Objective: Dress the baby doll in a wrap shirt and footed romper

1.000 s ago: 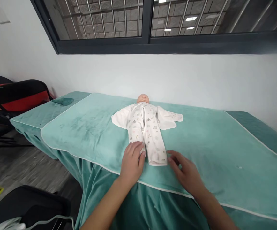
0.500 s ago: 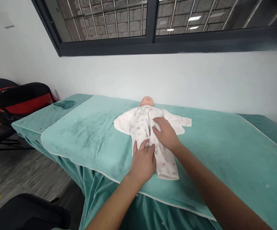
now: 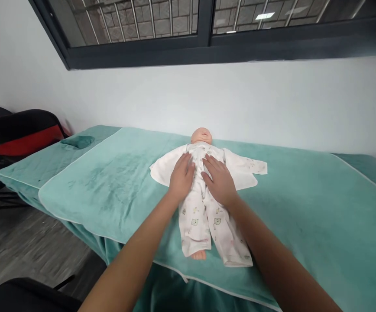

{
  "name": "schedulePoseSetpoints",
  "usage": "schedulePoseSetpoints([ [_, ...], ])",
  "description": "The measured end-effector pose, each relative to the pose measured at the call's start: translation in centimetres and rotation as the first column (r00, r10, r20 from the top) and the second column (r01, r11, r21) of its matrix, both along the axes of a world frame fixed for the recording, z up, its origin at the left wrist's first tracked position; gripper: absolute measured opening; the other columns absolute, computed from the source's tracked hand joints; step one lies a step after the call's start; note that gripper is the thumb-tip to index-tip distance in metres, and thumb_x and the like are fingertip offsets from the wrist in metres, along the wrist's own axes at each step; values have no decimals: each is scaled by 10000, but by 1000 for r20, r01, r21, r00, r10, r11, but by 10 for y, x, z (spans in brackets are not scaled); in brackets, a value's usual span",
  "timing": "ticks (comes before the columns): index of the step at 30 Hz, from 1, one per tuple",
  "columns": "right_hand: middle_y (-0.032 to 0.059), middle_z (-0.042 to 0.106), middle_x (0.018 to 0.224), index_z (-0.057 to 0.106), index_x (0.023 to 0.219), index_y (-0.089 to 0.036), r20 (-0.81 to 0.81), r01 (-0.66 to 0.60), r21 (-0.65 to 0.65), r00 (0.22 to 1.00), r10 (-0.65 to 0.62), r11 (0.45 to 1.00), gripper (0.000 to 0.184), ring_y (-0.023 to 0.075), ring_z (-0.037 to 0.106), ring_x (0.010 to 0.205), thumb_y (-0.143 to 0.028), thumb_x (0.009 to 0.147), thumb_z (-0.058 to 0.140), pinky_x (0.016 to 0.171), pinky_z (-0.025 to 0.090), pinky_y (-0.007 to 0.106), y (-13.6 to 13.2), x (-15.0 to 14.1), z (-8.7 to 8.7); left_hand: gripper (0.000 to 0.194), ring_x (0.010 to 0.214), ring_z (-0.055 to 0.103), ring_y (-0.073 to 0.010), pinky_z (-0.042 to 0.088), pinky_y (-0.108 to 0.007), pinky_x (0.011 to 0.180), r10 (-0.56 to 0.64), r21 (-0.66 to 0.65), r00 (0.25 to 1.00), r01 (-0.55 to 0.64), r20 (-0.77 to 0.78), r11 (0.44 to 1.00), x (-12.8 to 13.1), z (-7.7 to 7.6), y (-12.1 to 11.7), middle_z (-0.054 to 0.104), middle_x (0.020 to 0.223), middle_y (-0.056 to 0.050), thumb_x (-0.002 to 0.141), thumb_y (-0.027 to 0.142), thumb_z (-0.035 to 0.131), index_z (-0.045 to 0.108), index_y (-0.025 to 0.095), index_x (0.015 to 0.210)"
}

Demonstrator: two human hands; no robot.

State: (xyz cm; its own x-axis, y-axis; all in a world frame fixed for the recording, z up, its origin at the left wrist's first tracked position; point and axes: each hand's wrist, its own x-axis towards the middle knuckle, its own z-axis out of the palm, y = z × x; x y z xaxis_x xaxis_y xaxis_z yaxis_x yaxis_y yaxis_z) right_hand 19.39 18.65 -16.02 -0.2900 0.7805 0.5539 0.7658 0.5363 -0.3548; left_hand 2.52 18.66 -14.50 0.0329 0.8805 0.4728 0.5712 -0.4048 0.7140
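Observation:
A baby doll [image 3: 202,135] lies on its back, head toward the wall, dressed in white patterned baby clothes [image 3: 195,221] with small animal prints. One foot shows below the leg cuff on the left; the other leg's cuff covers whatever is inside it. Both sleeves spread out to the sides. My left hand [image 3: 182,177] rests flat on the left side of the doll's chest, fingers stretched toward its head. Across from it my right hand [image 3: 219,180] lies flat on the right side of the chest, fingers extended. Neither hand grips anything.
The doll lies on a teal plush mat [image 3: 116,173] over a teal-covered bed [image 3: 15,171] with a face hole at the left end. A white wall [image 3: 142,99] and dark window frame [image 3: 204,52] stand behind. Black and red chairs [image 3: 25,134] are at the left.
My left hand has moved up from the lower clothes to the chest, uncovering the left trouser leg and foot. My right hand has flattened on the chest. The view has moved slightly closer.

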Motion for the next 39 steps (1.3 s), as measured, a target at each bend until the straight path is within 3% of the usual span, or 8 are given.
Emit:
schedulePoseSetpoints([
  [4, 71, 460, 1551, 549, 1403, -221, -127, -56, -50, 991, 49, 997, 442, 258, 381, 1459, -325, 990, 431, 1206, 265, 514, -2, 6, -1, 499, 1454, 400, -244, 281, -431, 1239, -22, -74, 1000, 22, 5, 997, 14, -1, 41, 478, 1530, -130, 1025, 410, 363, 499, 137, 1420],
  [10, 35, 582, 1440, 647, 1259, -277, -393, -165, -69, 911, 125, 984, 339, 236, 470, 1382, -326, 943, 531, 1184, 322, 479, -5, 10, -4, 479, 1249, 539, -281, 393, -452, 1125, 180, -70, 982, -183, -51, 981, 10, -18, 39, 600, 1292, -160, 1014, 426, 355, 591, 133, 1310],
  [16, 63, 713, 1150, 692, 1085, -224, -670, -44, -134, 740, -58, 990, 271, 230, 637, 1082, -349, 919, 517, 1016, 465, 417, 31, 14, 11, 365, 1176, 548, -266, 399, -421, 1077, 167, -96, 981, -177, -99, 980, 8, -15, 42, 615, 1210, -142, 991, 390, 404, 626, 157, 1165],
  [19, 72, 718, 1063, 697, 1011, -200, -663, 101, -185, 721, -200, 978, 250, 229, 636, 955, -336, 882, 532, 941, 480, 413, 71, 20, 14, 352, 1065, 597, -247, 448, -400, 981, 206, -131, 976, -215, -73, 968, 10, -14, 37, 656, 1126, -120, 982, 402, 413, 593, 167, 1171],
  [23, 76, 717, 1037, 725, 949, -193, -595, 63, -273, 773, -220, 960, 233, 226, 626, 923, -337, 837, 579, 944, 464, 415, 104, 29, 3, 308, 925, 632, -237, 470, -373, 866, 289, -143, 954, -297, -75, 944, 8, -13, 30, 696, 949, -74, 965, 435, 437, 621, 198, 1036],
  [28, 72, 712, 1036, 718, 939, -202, -572, 52, -272, 794, -205, 961, 284, 239, 620, 962, -429, 858, 566, 941, 455, 418, 107, 42, -12, 323, 1035, 650, -204, 472, -319, 932, 273, -165, 957, -255, 99, 953, -6, -3, 51, 731, 1105, -73, 966, 298, 389, 664, 186, 1092],
  [34, 84, 710, 1110, 690, 842, -220, -511, 113, -209, 834, -207, 971, 178, 274, 566, 1125, -361, 835, 580, 1059, 367, 455, 111, 45, -12, 208, 1053, 645, -215, 462, -327, 999, 74, -199, 994, -89, -78, 976, -23, 10, 93, 733, 1110, -72, 853, 198, 537, 723, 179, 945],
  [39, 50, 681, 1274, 625, 819, -232, -572, -39, -291, 808, -142, 956, 144, 250, 597, 1158, -376, 815, 616, 1053, 386, 427, 112, 51, -13, 73, 1209, 552, -236, 373, -367, 1107, 67, -182, 983, -99, -170, 978, -30, 11, 106, 694, 1146, -59, 783, 156, 604, 658, 191, 817],
])
